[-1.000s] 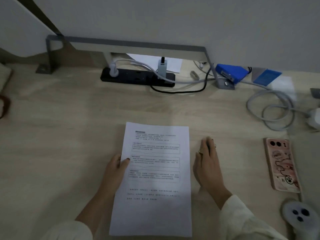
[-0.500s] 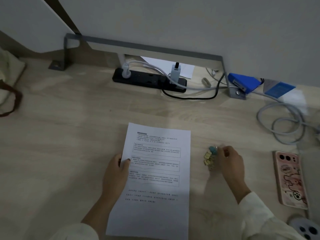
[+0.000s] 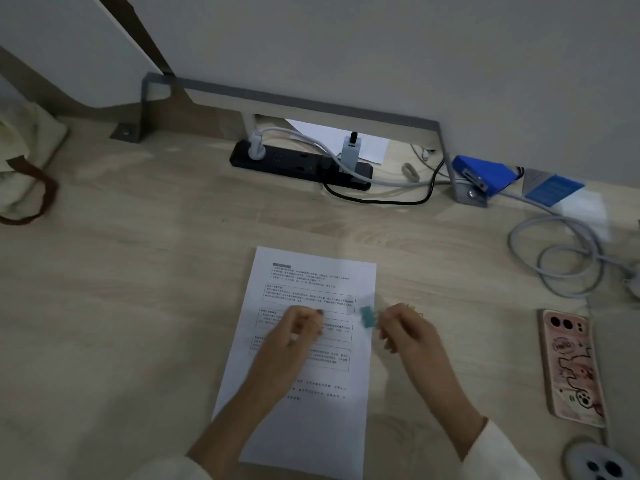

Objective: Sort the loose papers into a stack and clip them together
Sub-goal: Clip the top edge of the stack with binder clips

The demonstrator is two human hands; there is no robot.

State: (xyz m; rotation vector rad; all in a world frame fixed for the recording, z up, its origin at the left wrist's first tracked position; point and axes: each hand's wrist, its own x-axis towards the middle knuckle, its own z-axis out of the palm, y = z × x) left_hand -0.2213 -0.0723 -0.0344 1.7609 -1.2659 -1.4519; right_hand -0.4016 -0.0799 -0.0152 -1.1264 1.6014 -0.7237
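Observation:
A stack of white printed papers (image 3: 311, 285) lies on the wooden desk (image 3: 138, 306) in front of me. My left hand (image 3: 298, 330) hovers over the middle of the sheet with its fingers curled; it is blurred and I see nothing in it. My right hand (image 3: 405, 327) is at the paper's right edge and pinches a small teal clip (image 3: 366, 316) that sticks out to the left of its fingers. Some yellowish bits show at the top of that hand, too blurred to name.
A pink phone (image 3: 571, 365) lies at the right. Behind are a black power strip (image 3: 301, 164), a coiled grey cable (image 3: 561, 258), a blue box (image 3: 485, 173) and a grey metal bracket (image 3: 311, 105). A cloth bag (image 3: 24, 168) sits at the far left, a round grey device (image 3: 595, 462) at bottom right.
My right hand has lifted the teal clip off the desk and brought it left to the paper's edge. My left hand left the paper's left edge and moved over its middle.

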